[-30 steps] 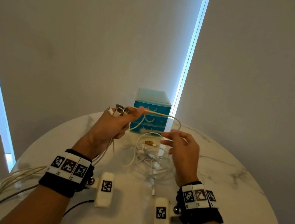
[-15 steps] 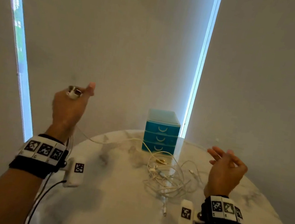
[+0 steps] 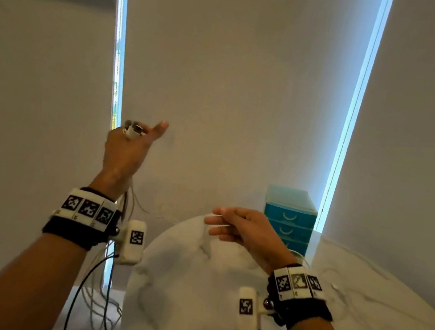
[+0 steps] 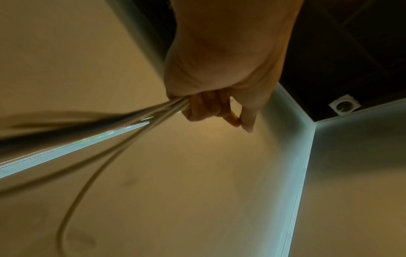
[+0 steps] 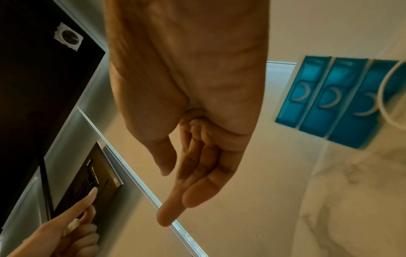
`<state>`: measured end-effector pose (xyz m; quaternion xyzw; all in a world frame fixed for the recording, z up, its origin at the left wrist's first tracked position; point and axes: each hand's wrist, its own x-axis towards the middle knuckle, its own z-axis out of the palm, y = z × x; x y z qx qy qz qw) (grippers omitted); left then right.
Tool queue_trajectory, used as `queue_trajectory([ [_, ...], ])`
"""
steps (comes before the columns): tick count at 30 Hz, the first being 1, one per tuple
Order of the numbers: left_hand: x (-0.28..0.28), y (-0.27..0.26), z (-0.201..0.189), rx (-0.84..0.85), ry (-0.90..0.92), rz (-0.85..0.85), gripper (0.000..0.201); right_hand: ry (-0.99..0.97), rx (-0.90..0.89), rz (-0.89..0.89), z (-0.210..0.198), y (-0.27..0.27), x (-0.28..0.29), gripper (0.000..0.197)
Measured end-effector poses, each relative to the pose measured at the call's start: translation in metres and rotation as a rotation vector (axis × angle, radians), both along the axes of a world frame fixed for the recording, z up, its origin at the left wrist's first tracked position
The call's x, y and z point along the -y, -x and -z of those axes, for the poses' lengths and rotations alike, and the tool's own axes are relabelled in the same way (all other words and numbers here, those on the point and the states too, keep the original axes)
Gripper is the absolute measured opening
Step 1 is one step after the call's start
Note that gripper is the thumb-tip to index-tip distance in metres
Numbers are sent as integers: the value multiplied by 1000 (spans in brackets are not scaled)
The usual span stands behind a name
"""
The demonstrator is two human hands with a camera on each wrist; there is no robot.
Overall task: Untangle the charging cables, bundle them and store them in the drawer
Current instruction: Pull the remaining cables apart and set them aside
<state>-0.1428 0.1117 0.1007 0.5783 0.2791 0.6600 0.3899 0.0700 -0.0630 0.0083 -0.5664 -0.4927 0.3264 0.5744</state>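
Observation:
My left hand (image 3: 142, 137) is raised high off the table's left side and grips several white charging cables (image 4: 131, 120) in its curled fingers. Their plugs (image 3: 133, 131) stick out above the fist, and the strands hang past the wrist toward the floor (image 3: 96, 301). My right hand (image 3: 219, 224) hovers over the marble table (image 3: 193, 287) with straight fingers pointing left. A thin white strand (image 3: 215, 215) lies across those fingers; in the right wrist view the thumb (image 5: 164, 161) stands apart from them. The blue three-drawer unit (image 3: 290, 217) has all drawers closed. The cable pile is mostly hidden behind my right forearm.
The drawer unit (image 5: 329, 97) stands at the table's back edge near the wall corner. A loop of white cable (image 5: 386, 97) curves in front of it. Black sensor leads (image 3: 74, 298) hang from my wrists. The table's left rim drops off below my left hand.
My left hand has lifted higher and further left, drawing the cables out. My right hand has swung left over the table to the taut strand. The view has turned left.

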Motion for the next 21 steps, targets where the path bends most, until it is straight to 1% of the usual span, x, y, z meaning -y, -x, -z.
queue_trajectory([
  [3,1,-11,21,-152,87,168,39,1,51,52,17,-6,11,27],
  [6,13,-34,43,-280,196,424,50,-49,52,99,22,-5,17,22],
  [9,34,-62,60,-310,410,709,94,-172,45,198,22,-5,20,17],
  [11,47,-78,70,-297,506,882,112,-248,74,301,23,-7,24,13],
  [12,51,-85,76,-295,542,957,117,-276,97,341,24,-9,27,13],
  [13,55,-92,81,-306,565,1018,118,-300,117,370,26,-13,29,14],
  [16,69,-112,93,-407,538,1121,106,-334,156,405,34,-23,37,22],
  [19,87,-123,96,-506,503,1108,102,-322,256,454,39,-29,39,26],
  [21,95,-131,99,-565,484,1091,103,-300,328,463,41,-32,42,20],
])
